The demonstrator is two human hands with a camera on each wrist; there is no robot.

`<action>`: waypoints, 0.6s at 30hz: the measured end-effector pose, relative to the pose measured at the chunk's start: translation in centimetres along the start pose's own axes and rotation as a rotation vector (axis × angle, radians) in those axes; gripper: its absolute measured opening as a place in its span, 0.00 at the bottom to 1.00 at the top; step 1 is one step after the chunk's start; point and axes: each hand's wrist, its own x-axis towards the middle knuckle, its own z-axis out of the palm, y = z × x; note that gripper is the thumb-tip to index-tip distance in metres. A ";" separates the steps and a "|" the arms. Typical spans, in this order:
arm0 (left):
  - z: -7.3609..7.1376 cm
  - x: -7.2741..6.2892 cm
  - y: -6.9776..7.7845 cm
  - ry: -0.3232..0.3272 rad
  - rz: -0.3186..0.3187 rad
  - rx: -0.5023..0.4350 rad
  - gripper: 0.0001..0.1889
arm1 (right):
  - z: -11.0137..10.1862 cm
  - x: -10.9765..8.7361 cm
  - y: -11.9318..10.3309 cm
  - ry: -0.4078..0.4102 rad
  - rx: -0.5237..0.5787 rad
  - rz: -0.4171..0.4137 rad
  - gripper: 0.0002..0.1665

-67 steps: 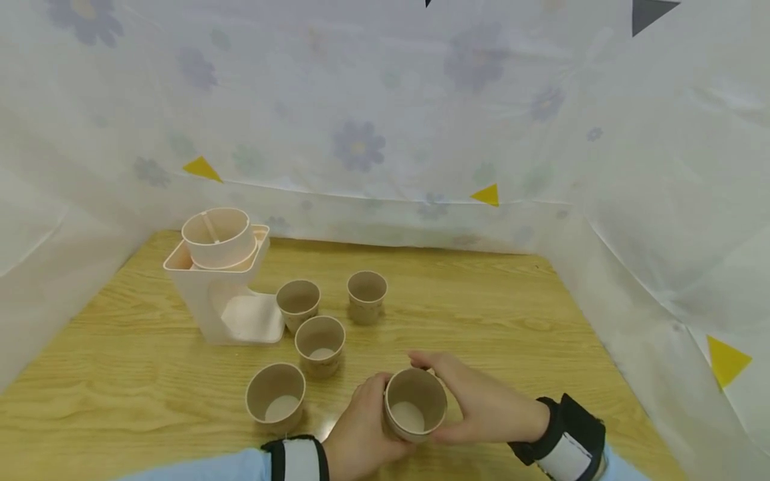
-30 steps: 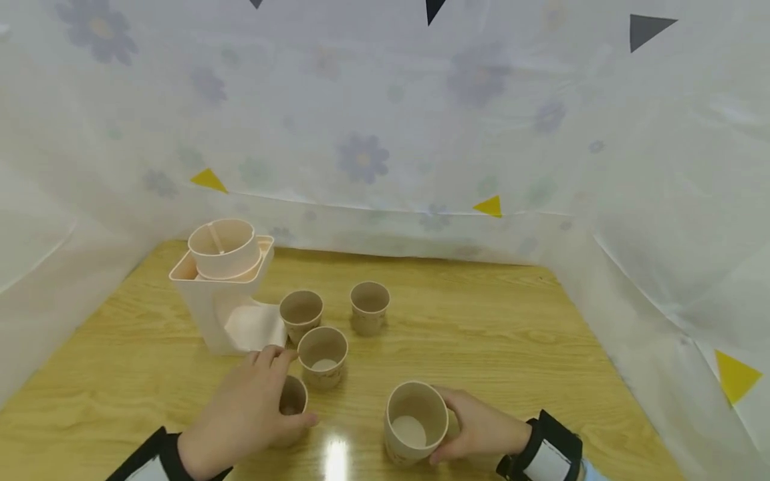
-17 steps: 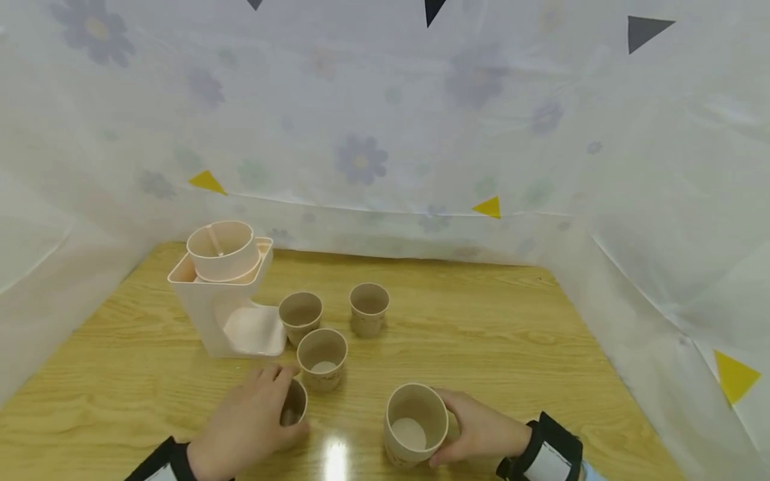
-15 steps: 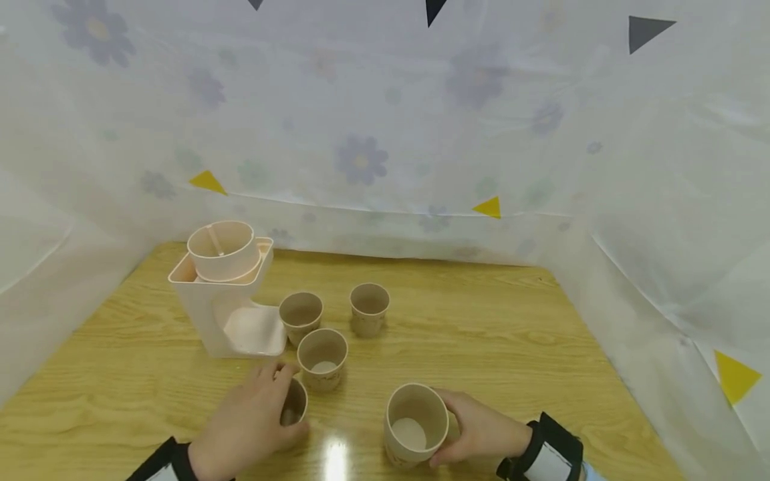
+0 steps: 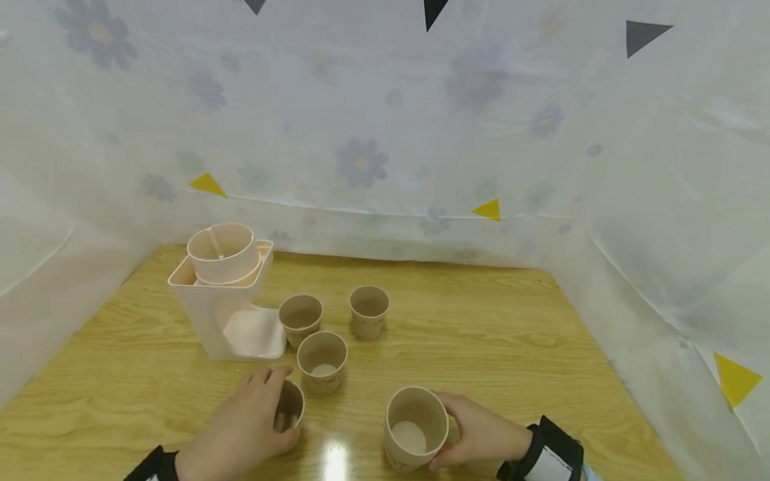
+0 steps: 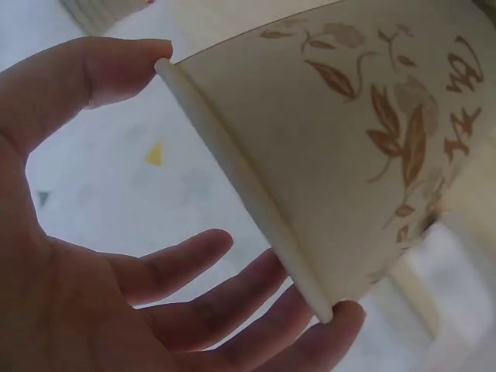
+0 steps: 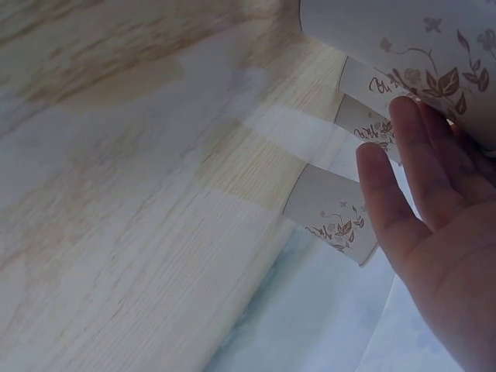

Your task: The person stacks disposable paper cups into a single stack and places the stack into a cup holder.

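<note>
I'm gripping a tan paper cup (image 5: 287, 409) lower left with left hand (image 5: 237, 427); right hand (image 5: 481, 431) is holding larger tan paper cup (image 5: 415, 424) lower centre.

No legible text, label, brand or number in any view.

Left wrist view: paper cup (image 6: 341, 147) in the left hand (image 6: 85, 256) carries a brown leaf-and-flower print, and beside it brush-style characters at the right edge (cut off by the frame, not readable).

Right wrist view: cup (image 7: 403, 46) against the right hand (image 7: 434, 232) shows the same floral print; the cup behind it (image 7: 372, 89) bears a dark brush-style mark, partly hidden by the fingers, not decipherable.

Head view: cup prints too small to resolve.
</note>
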 end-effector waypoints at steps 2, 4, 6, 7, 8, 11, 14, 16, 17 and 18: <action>-0.5 -0.3 0.6 0.043 0.026 0.013 0.39 | 0.0 0.0 0.0 -0.009 0.021 0.003 0.43; -1.3 -0.5 1.6 0.088 0.059 0.024 0.37 | 0.0 0.0 0.0 -0.012 0.015 -0.004 0.42; -2.3 -0.6 2.9 0.127 0.101 0.031 0.36 | 0.0 0.1 0.0 -0.010 0.011 -0.007 0.42; -2.9 -0.6 3.6 0.137 0.125 0.029 0.35 | 0.0 0.1 0.0 -0.009 0.011 -0.008 0.42; -3.4 -0.6 4.3 0.148 0.154 0.022 0.35 | 0.0 0.2 0.0 -0.008 0.009 -0.011 0.42; -4.8 -0.4 6.6 0.183 0.234 -0.004 0.32 | 0.1 0.3 0.0 -0.012 0.006 -0.026 0.42; -5.6 0.0 8.7 0.180 0.311 -0.045 0.31 | 0.2 0.4 -0.1 -0.024 0.007 -0.034 0.41; -5.8 0.4 9.9 0.149 0.356 -0.070 0.31 | 0.4 0.4 -0.2 -0.032 -0.003 -0.039 0.42; -5.8 0.7 10.5 0.133 0.380 -0.079 0.31 | 0.5 0.5 -0.2 -0.039 0.000 -0.040 0.41; -5.7 0.9 11.0 0.116 0.401 -0.083 0.31 | 0.6 0.5 -0.2 -0.043 -0.003 -0.039 0.41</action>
